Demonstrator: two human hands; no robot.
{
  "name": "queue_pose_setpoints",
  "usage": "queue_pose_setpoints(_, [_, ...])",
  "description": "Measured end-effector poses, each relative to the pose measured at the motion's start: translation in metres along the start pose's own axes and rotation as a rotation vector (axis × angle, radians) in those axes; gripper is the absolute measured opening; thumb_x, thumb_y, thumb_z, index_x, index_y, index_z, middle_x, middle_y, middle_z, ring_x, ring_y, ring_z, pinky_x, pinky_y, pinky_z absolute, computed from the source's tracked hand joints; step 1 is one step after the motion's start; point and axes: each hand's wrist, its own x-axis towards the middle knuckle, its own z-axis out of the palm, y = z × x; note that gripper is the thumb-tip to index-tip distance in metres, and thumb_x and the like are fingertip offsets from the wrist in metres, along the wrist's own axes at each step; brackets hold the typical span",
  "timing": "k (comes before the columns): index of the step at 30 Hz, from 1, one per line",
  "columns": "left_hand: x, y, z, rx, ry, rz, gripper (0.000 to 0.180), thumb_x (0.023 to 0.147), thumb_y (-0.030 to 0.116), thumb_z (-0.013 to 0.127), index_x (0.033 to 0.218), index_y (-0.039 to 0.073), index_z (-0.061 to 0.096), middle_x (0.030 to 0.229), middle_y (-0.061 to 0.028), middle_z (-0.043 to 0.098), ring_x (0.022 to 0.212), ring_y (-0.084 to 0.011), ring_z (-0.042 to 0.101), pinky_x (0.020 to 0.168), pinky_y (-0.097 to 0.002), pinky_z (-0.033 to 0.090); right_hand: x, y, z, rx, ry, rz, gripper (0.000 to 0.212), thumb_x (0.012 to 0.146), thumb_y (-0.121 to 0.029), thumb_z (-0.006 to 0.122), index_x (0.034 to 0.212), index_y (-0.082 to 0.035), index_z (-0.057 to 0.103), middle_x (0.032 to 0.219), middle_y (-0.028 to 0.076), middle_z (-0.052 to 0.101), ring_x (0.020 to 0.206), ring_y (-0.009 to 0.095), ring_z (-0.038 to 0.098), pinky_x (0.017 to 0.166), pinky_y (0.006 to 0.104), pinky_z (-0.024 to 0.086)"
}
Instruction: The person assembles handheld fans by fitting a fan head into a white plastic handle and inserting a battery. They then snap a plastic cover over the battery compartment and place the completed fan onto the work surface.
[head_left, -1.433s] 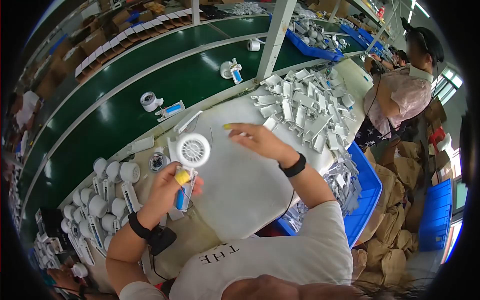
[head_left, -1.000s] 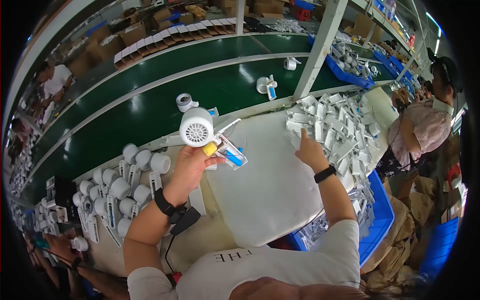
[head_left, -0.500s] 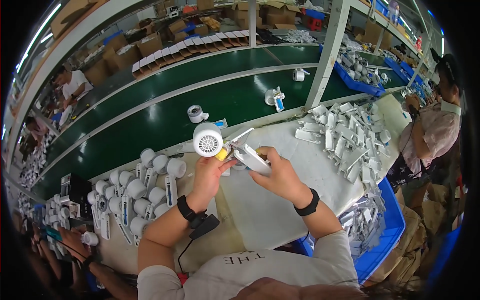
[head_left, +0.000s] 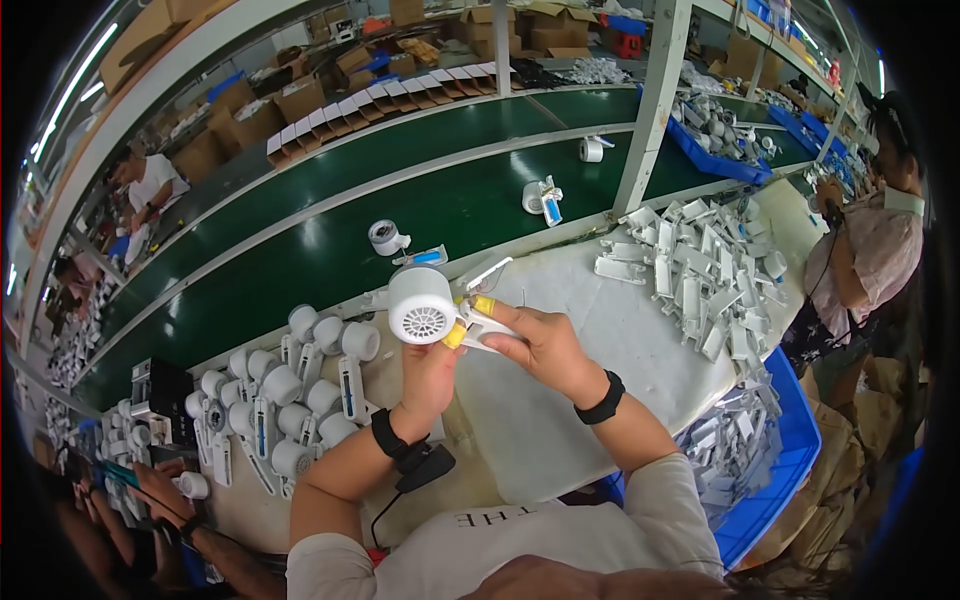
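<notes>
In the middle of the frame, the left hand (head_left: 428, 378) held up a white fan (head_left: 420, 303) from just under its round head, over the bench (head_left: 520, 425). Its grip was narrow, with the fan in it. The right hand (head_left: 552, 352) had a narrow grip too, pinching a white handle piece (head_left: 484, 327) beside the head. The fingers hid where the parts met, so I could not tell if they fit. If the right hand pushed the piece in crooked, it might crack or squash something hidden inside. If the left hand's hold was loose, the big head might tip and fall, maybe onto the other fans (head_left: 360, 342) at the left of the frame.
</notes>
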Motion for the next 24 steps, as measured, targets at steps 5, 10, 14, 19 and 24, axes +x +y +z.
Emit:
queue_pose_setpoints(5, [0.004,-0.001,0.011,0.139,0.031,0.070,0.024,0.082,0.004,0.059,0.106,0.002,0.056,0.103,-0.0033,0.059,0.093,-0.0112,0.055,0.077,-0.0246,0.045,0.007,-0.014,0.006,0.145,0.159,0.165,0.052,0.078,-0.025,0.067,0.123,-0.008,0.047,0.079,0.012,0.063,0.062,0.026,0.062,0.058,0.0303,0.049])
queue_pose_setpoints(10, [0.017,0.007,0.002,0.308,-0.023,0.151,0.022,0.082,0.004,0.060,0.103,0.000,0.058,0.102,-0.0057,0.060,0.093,-0.0114,0.056,0.081,-0.0241,0.044,0.010,-0.032,-0.004,-0.160,0.046,0.355,0.065,0.075,-0.034,0.068,0.126,-0.004,0.041,0.074,0.011,0.060,0.058,0.025,0.059,0.055,0.0303,0.048])
queue_pose_setpoints(14, [0.027,0.030,0.017,0.143,0.031,0.148,0.024,0.083,0.004,0.058,0.105,-0.002,0.055,0.103,-0.0115,0.060,0.093,-0.0161,0.058,0.082,-0.0269,0.045,0.003,-0.022,-0.012,0.013,0.174,0.295,0.062,0.079,-0.036,0.063,0.124,0.001,0.039,0.081,0.012,0.060,0.068,0.021,0.060,0.061,0.0288,0.048])
queue_pose_setpoints(19, [0.024,0.028,0.022,0.091,-0.024,0.204,0.026,0.084,0.010,0.057,0.107,-0.003,0.054,0.104,-0.0159,0.060,0.093,-0.0210,0.060,0.082,-0.0311,0.047,0.003,-0.030,0.004,0.958,0.079,0.482,0.039,0.086,-0.029,0.056,0.107,0.003,0.048,0.083,0.005,0.057,0.070,0.010,0.054,0.059,0.0228,0.044])
queue_pose_setpoints(24, [0.013,0.049,0.046,-0.103,-0.101,0.170,0.024,0.085,0.008,0.055,0.106,-0.004,0.054,0.101,-0.0135,0.061,0.090,-0.0201,0.060,0.079,-0.0305,0.049,0.005,-0.049,0.001,0.607,0.257,0.279,0.026,0.084,-0.027,0.057,0.082,-0.002,0.051,0.060,0.001,0.053,0.050,0.009,0.048,0.047,0.0225,0.039])
